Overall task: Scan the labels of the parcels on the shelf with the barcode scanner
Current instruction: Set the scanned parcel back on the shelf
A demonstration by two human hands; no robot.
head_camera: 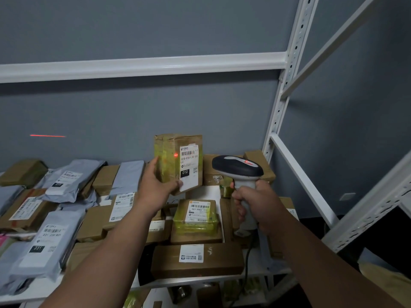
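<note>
The left hand [155, 185] grips a brown cardboard parcel [178, 161] upright above the shelf; the right hand [255, 205] clasps the grey-and-black pistol-grip barcode scanner [238, 167]. Its red dot lands left of the white label [189, 165]: swing right onto the barcode. The white metal shelf [200, 283], crowded with parcels, stands against a grey wall [133, 112].

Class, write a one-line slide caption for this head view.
Left hand lifts a taped parcel; right hand aims the barcode scanner.

Dim, cool room light; a red scanner line [47, 136] glows on the grey wall [155, 25]. Wide-angle bending curves the shelf frame [295, 52]; edges go soft.
</note>
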